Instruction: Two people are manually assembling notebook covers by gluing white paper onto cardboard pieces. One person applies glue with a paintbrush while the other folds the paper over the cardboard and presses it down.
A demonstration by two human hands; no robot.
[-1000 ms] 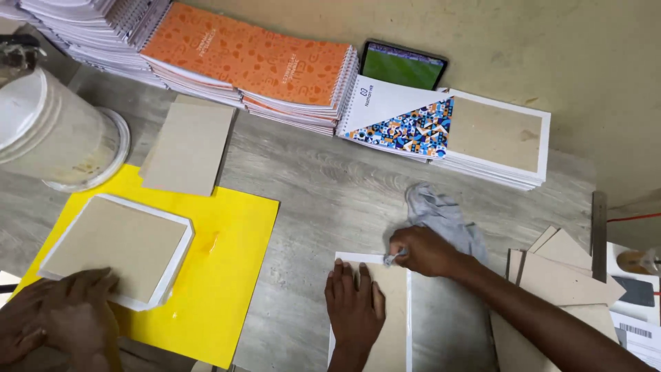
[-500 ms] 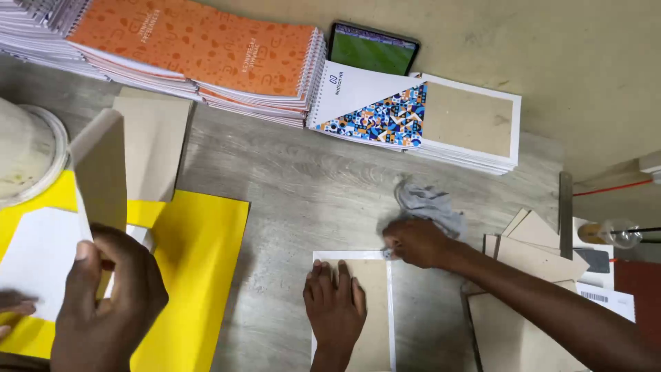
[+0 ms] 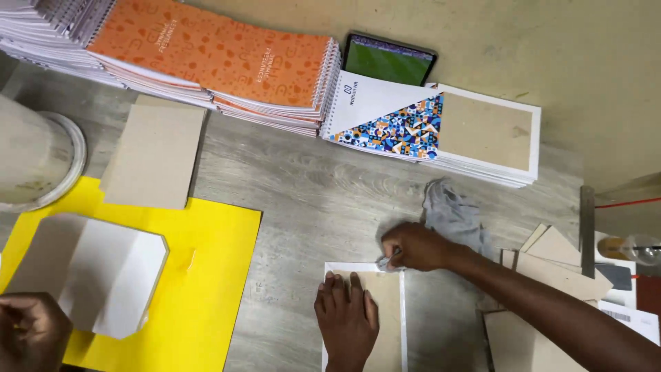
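My left hand [image 3: 348, 320] lies flat, fingers together, on a grey board with a white paper border [image 3: 387, 303] at the table's near edge. At the board's top right corner my right hand [image 3: 413, 246] pinches a grey cloth [image 3: 451, 215] that trails off behind it. At the bottom left a co-worker's hand [image 3: 27, 332] holds a white sheet with a grey board part [image 3: 96, 272], tilted over a yellow sheet [image 3: 206, 275].
Stacks of orange spiral notebooks [image 3: 213, 58] and patterned ones [image 3: 427, 127] line the far side, with a phone [image 3: 389, 60] behind them. A loose grey board [image 3: 155, 162], a white tub [image 3: 31, 162] at left, and cut boards [image 3: 558, 262] at right.
The co-worker lifted the white-bordered board off the yellow sheet, turned it over and brought it back down. My two hands stayed on my board, the right one rubbing with the cloth.
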